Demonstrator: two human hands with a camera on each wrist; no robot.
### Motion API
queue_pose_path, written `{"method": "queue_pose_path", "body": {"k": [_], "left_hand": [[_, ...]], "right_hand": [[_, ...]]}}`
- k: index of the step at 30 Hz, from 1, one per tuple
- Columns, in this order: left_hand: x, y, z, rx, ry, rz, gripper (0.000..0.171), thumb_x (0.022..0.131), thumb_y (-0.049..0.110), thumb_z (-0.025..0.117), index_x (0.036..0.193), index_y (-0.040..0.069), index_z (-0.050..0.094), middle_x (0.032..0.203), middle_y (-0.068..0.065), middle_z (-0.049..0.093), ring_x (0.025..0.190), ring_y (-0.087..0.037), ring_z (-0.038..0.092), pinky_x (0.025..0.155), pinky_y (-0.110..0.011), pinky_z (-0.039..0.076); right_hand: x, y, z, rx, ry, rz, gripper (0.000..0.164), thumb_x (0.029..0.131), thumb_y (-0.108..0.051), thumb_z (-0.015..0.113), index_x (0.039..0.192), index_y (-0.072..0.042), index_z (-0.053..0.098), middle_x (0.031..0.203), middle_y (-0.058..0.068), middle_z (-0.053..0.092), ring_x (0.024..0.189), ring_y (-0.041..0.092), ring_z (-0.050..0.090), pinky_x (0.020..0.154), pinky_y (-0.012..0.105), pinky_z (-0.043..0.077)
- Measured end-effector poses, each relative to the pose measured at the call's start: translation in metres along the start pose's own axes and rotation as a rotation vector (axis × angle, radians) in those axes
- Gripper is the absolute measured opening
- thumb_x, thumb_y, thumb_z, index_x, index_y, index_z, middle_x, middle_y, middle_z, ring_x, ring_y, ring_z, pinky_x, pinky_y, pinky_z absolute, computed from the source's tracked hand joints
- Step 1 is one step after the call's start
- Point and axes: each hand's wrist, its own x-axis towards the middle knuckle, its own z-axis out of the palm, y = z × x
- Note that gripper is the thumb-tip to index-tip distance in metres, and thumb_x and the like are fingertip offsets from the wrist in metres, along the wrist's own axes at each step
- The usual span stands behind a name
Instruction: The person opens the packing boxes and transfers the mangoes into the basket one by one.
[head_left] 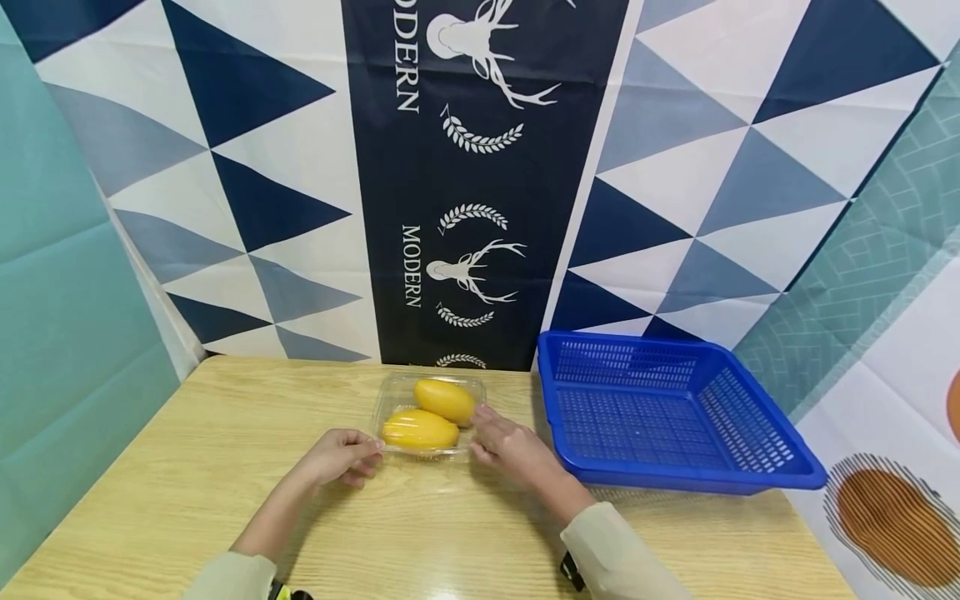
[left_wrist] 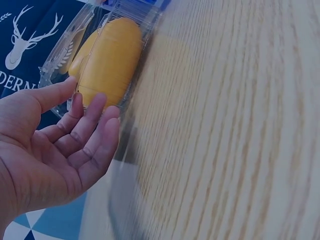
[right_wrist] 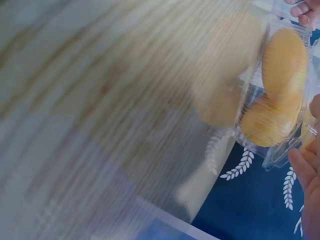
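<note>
While the clear box [head_left: 395, 397] of yellow fruits [head_left: 420, 429] sits near the tabletop's [head_left: 420, 533] far edge, the left hand [head_left: 343, 457] pinches its near-left corner, the right hand [head_left: 512, 443] its right rim, probably steadying it.

We list: one blue perforated basket [head_left: 637, 425], right of the right hand [head_left: 512, 442]; one teal cloth [head_left: 75, 333], left of the left hand [head_left: 341, 457]; one wood-grain table [head_left: 420, 533], beneath both; one hanging [head_left: 465, 183] printed with triangles, deer heads and "MODERN", beyond them.
</note>
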Motion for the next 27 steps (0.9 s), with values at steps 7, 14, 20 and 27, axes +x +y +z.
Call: {"method": "queue_pose_path", "body": {"k": [7,14,20,27], "left_hand": [[0.0,0.001,-0.001,0.007,-0.005,-0.009,0.039,0.092,0.031,0.058,0.105,-0.006,0.059,0.102,-0.015,0.068,0.077,-0.016,0.065,0.067,-0.032,0.057],[0.002,0.002,-0.001,0.005,-0.006,-0.026,0.04,0.091,0.032,0.061,0.104,-0.005,0.059,0.102,-0.015,0.069,0.076,-0.016,0.065,0.066,-0.031,0.057],[0.002,0.002,-0.002,0.004,-0.01,-0.025,0.041,0.09,0.033,0.061,0.104,-0.005,0.059,0.102,-0.015,0.069,0.076,-0.015,0.065,0.066,-0.032,0.057],[0.002,0.001,-0.001,0.01,-0.008,-0.032,0.039,0.09,0.033,0.061,0.103,-0.003,0.06,0.102,-0.014,0.068,0.075,-0.016,0.064,0.067,-0.033,0.057]], "right_hand": [[-0.001,0.002,-0.002,0.106,0.012,0.036,0.044,0.087,-0.015,0.065,0.128,-0.004,0.056,0.135,0.016,0.053,0.122,0.028,0.053,0.095,0.042,0.048],[0.001,0.003,-0.004,0.174,0.035,0.089,0.049,0.084,-0.015,0.067,0.13,-0.003,0.054,0.137,0.016,0.051,0.119,0.031,0.056,0.094,0.043,0.049],[0.004,0.003,-0.002,0.228,0.081,0.156,0.048,0.086,-0.012,0.067,0.131,-0.006,0.054,0.137,0.014,0.051,0.119,0.031,0.055,0.096,0.044,0.047],[0.012,0.002,0.007,0.277,0.261,0.147,0.041,0.083,-0.006,0.069,0.122,-0.002,0.06,0.129,0.017,0.058,0.114,0.032,0.058,0.093,0.043,0.049]]}}
